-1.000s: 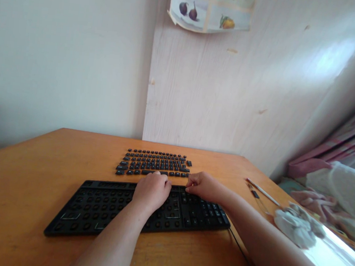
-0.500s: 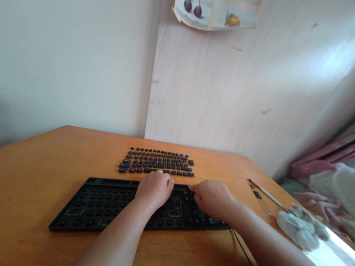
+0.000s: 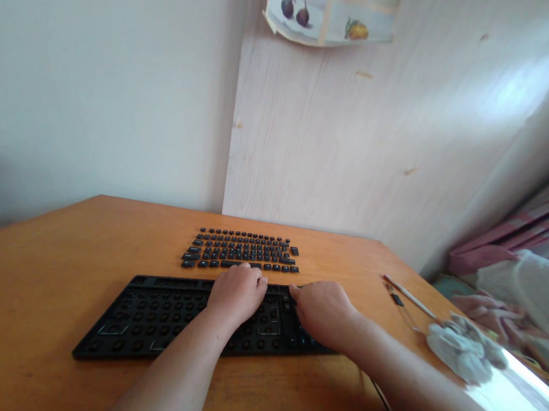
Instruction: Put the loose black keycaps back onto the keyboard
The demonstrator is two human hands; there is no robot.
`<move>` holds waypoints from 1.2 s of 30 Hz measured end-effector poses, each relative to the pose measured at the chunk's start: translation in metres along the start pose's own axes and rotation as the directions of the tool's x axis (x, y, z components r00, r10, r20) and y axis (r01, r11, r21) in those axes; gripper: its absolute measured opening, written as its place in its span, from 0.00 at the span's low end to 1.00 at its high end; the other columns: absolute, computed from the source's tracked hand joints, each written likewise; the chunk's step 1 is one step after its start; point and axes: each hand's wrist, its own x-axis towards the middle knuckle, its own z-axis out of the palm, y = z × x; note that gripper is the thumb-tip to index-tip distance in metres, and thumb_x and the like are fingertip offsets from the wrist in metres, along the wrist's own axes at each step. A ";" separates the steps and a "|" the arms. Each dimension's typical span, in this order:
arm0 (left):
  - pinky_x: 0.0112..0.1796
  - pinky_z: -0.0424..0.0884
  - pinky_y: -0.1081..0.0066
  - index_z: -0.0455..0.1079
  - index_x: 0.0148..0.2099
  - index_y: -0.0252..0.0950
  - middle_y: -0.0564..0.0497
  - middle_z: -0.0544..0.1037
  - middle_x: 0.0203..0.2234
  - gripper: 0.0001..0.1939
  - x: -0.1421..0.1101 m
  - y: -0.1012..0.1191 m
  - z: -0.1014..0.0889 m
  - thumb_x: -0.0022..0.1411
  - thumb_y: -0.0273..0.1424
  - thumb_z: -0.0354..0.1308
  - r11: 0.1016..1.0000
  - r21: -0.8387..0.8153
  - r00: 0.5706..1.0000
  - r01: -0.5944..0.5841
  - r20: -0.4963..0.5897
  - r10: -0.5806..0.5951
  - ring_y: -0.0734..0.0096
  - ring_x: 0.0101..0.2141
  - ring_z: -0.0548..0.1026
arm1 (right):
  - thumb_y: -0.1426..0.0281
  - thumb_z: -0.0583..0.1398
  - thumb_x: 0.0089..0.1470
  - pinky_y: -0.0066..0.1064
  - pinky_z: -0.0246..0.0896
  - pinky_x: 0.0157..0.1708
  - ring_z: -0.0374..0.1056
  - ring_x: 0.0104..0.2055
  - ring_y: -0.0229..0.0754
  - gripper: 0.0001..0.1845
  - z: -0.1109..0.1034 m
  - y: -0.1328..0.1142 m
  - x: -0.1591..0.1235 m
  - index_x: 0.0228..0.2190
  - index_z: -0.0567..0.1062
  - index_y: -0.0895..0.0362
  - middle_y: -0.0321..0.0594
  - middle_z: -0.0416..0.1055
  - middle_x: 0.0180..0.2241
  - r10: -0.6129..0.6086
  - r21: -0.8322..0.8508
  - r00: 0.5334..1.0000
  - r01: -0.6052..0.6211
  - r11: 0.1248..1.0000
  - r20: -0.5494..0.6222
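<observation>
A black keyboard (image 3: 135, 338) lies on the table, most of its left and middle part stripped of keycaps, with bare switches showing. My left hand (image 3: 239, 290) is closed over its back edge near the middle, the fingertips hidden behind the knuckles. Over the keyboard's right part, my right hand (image 3: 322, 307) is bent, with thumb and finger together at the back edge; whatever they grip is hidden. Some keys still sit on the board beneath that hand. Behind the keyboard, loose black keycaps (image 3: 250, 254) are laid out in rows, with a long space bar (image 3: 230, 263) at the front.
The wooden table (image 3: 40, 285) meets a wall at the back. To the right lie a thin brush-like stick (image 3: 409, 295), a small dark item on a loop (image 3: 397, 299) and a crumpled whitish cloth (image 3: 463, 349). A cable (image 3: 386, 403) runs beneath my right forearm.
My right hand has shifted very slightly left and lower over the right part of the keyboard. The left hand keeps its place on the board. The whole view has moved a little.
</observation>
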 end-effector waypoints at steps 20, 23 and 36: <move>0.32 0.63 0.67 0.73 0.32 0.41 0.48 0.74 0.32 0.20 0.001 -0.002 0.004 0.65 0.41 0.42 1.000 0.012 1.000 -0.017 -0.022 0.017 0.63 0.34 0.72 | 0.67 0.54 0.53 0.28 0.60 0.36 0.71 0.38 0.41 0.14 0.025 0.039 0.023 0.35 0.79 0.53 0.38 0.77 0.35 0.013 0.515 0.992 0.053 0.855 -0.123; 0.32 0.63 0.67 0.73 0.33 0.41 0.48 0.74 0.32 0.20 0.001 -0.003 0.004 0.65 0.41 0.42 1.000 0.011 1.000 -0.012 -0.017 0.012 0.63 0.34 0.72 | 0.67 0.55 0.52 0.29 0.59 0.36 0.71 0.38 0.42 0.14 0.026 0.039 0.024 0.36 0.79 0.53 0.38 0.77 0.35 0.005 0.513 0.988 0.076 0.855 -0.154; 0.34 0.63 0.67 0.73 0.33 0.41 0.48 0.74 0.32 0.19 0.000 -0.001 0.001 0.64 0.41 0.43 1.000 -0.005 1.000 -0.003 -0.006 0.003 0.64 0.35 0.72 | 0.68 0.55 0.51 0.28 0.56 0.32 0.70 0.35 0.41 0.14 0.024 0.040 0.023 0.36 0.79 0.52 0.38 0.77 0.33 0.021 0.488 0.986 0.062 0.871 -0.164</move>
